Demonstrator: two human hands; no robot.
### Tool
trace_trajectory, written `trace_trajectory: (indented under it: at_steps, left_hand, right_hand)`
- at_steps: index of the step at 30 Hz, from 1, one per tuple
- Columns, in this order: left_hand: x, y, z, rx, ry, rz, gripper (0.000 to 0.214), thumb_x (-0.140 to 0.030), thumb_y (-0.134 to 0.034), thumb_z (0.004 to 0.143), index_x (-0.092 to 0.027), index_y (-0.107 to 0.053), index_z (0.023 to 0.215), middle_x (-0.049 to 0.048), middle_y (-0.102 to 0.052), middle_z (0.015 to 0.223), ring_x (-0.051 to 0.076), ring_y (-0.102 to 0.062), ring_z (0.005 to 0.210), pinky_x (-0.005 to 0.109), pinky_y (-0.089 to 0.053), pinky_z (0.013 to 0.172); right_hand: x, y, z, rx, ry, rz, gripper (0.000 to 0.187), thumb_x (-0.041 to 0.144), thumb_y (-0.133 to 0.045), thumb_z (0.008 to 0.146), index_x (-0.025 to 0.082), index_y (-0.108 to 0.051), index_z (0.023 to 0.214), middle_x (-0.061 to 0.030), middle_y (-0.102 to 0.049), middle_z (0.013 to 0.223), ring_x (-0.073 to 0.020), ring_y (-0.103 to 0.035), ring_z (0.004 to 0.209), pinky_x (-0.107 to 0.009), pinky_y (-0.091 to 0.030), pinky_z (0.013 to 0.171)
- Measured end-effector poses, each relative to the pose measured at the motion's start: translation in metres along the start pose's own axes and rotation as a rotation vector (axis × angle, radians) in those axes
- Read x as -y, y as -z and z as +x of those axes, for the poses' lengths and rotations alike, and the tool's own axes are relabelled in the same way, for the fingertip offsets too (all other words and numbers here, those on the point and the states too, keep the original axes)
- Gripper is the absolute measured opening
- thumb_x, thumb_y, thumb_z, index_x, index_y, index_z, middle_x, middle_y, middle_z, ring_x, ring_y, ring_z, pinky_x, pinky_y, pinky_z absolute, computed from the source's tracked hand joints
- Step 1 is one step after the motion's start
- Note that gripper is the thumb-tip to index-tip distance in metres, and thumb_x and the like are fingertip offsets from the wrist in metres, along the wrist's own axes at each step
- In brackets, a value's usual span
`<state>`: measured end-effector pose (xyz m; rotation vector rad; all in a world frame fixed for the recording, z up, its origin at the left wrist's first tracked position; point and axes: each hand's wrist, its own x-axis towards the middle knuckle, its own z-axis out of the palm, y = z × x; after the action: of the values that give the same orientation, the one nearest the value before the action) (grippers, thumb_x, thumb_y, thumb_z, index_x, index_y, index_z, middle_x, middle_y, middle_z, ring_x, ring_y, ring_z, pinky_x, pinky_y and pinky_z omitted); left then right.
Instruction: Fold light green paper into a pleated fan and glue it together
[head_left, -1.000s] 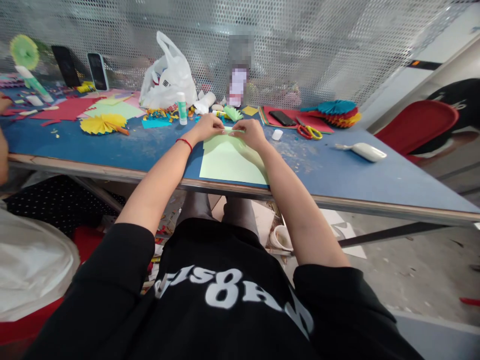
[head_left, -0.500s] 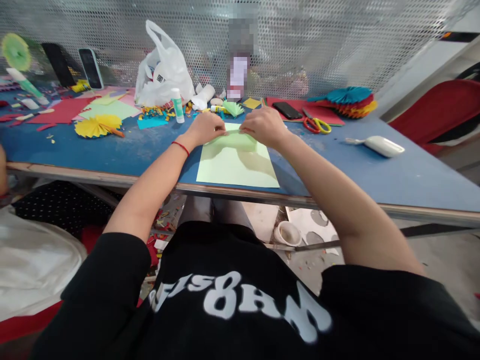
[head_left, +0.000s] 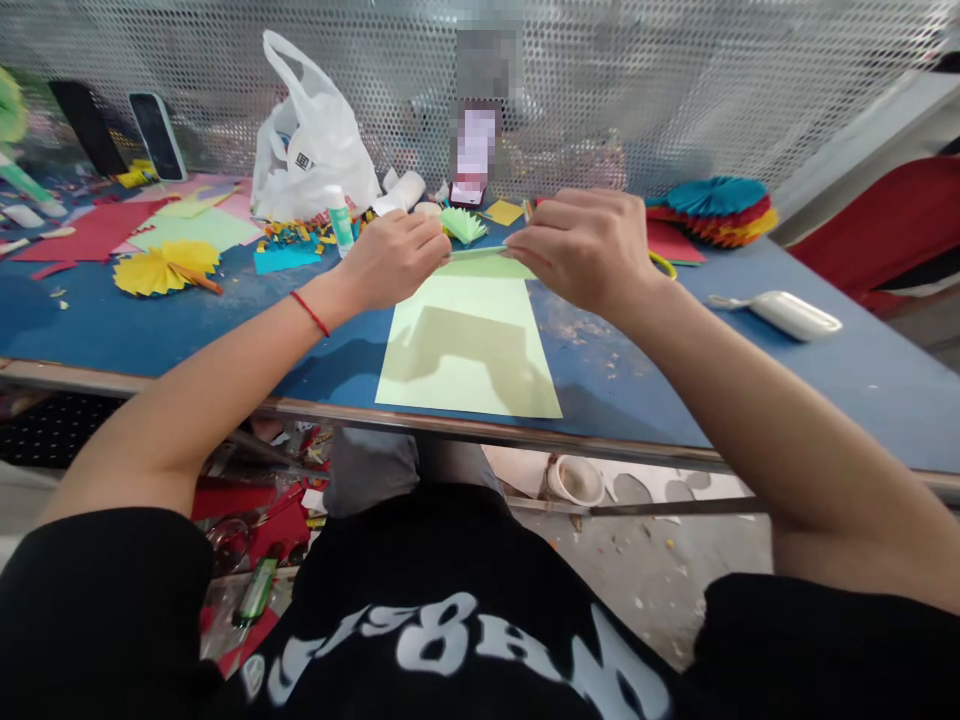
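Note:
A light green sheet of paper [head_left: 465, 350] lies over the table's near edge area, its far end lifted and folded. My left hand [head_left: 397, 258] pinches the left end of that fold, and my right hand [head_left: 581, 245] grips the right end. Both hands are closed, with the fingertips on the paper. The raised fold casts a shadow on the flat part of the sheet. Just beyond the fold sits a small pleated light green paper fan [head_left: 463, 225]. A glue stick [head_left: 340, 222] stands close to my left hand, partly behind it.
A white plastic bag [head_left: 315, 150] stands at the back beside a propped phone [head_left: 474, 155]. A yellow pleated paper fan [head_left: 166, 267] lies to the left. On the right are stacked coloured pleated fans [head_left: 720, 210], partly hidden scissors [head_left: 663, 265] and a white pouch-like object [head_left: 795, 314].
Both hands have come up off the table, lifting the folded far end of the sheet. My right hand has moved right and nearer. The view has shifted slightly.

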<state>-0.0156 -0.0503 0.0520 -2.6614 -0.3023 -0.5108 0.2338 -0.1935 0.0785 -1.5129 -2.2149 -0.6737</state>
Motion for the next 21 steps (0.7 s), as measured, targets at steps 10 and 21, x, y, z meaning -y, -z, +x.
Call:
trace_trajectory:
  at_steps: [10,21]
  left_hand:
    - [-0.018,-0.001,0.001,0.056,-0.003,0.027,0.053,-0.033,-0.018,0.116,-0.014,-0.064,0.131,0.0155,-0.074,0.097,0.028,-0.058,0.093,0.046,-0.039,0.082]
    - [-0.047,-0.022,0.003,-0.080,-0.587,0.031,0.031,-0.008,-0.057,0.102,-0.020,-0.068,0.075,0.0045,-0.064,0.078,0.019,-0.057,0.072,0.036,-0.038,0.064]
  right_hand:
    - [-0.011,-0.013,0.002,0.005,0.103,0.045,0.046,0.052,-0.042,0.113,0.027,-0.071,0.087,-0.0067,-0.073,0.084,-0.0218,-0.060,0.084,-0.041,-0.037,0.073]
    - [0.001,-0.050,-0.053,0.070,0.533,0.074,0.030,0.008,-0.052,0.106,0.020,-0.066,0.082,-0.0008,-0.062,0.071,-0.0162,-0.045,0.066,-0.033,-0.029,0.062]
